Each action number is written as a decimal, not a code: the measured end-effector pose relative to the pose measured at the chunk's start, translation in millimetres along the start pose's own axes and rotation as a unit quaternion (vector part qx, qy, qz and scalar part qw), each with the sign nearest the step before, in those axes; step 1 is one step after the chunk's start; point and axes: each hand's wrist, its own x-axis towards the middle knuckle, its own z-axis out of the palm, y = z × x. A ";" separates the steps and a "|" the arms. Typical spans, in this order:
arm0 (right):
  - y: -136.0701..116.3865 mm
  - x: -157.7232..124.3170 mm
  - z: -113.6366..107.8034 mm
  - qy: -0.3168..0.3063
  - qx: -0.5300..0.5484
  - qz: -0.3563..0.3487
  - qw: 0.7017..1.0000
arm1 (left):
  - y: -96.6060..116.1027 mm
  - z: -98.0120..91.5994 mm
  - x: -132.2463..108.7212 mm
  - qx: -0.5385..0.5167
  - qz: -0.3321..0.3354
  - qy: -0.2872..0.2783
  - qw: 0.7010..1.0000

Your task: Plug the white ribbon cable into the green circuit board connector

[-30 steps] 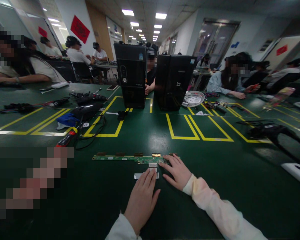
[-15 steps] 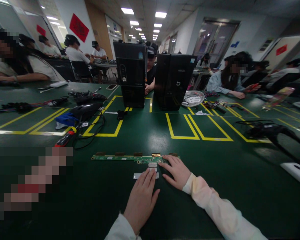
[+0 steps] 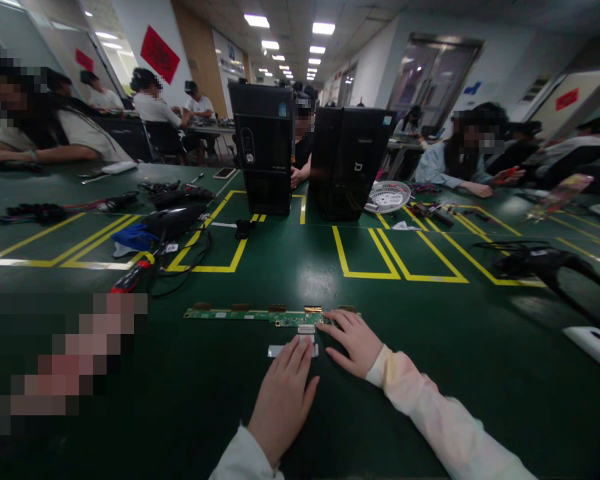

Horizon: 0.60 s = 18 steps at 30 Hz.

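Observation:
A long narrow green circuit board (image 3: 245,315) lies across the dark green table in front of me. My right hand (image 3: 355,343) rests over the board's right end, its fingers spread and the fingertips on the board. Just below the board's white connector (image 3: 307,329), my left hand (image 3: 284,397) lies flat with fingers outstretched. Its fingertips press on a flat white ribbon cable (image 3: 276,351), partly hidden beneath them. Neither hand is closed around anything.
Two black computer towers (image 3: 265,150) stand at the back. Left of the board are a red and black tool (image 3: 131,277), a blurred patch and cables (image 3: 180,217). A white basket (image 3: 389,197) is right of the towers; a white object (image 3: 593,347) lies far right. Several people sit around.

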 end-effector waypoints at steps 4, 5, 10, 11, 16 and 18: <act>0.5 -0.3 0.6 0.003 0.007 0.000 1.000 | 0.1 -2.5 1.2 -0.007 -0.002 -0.007 1.000; 0.6 -0.4 0.7 0.004 0.008 0.000 1.000 | 0.2 -3.2 1.0 -0.010 -0.003 -0.008 1.000; 0.9 -0.7 1.3 0.007 0.010 0.001 1.000 | -1.3 -5.2 0.0 -0.029 -0.008 -0.008 1.000; 0.8 -0.7 1.3 0.007 0.011 0.001 1.000 | -1.7 -5.3 0.3 -0.032 -0.008 -0.007 0.999; 0.1 -0.5 1.2 0.007 0.013 0.003 1.000 | -2.3 -4.0 3.1 -0.028 -0.010 0.001 1.000; 0.3 -0.5 1.6 0.006 0.013 0.002 1.000 | -1.4 -3.3 3.7 -0.021 -0.006 0.009 1.000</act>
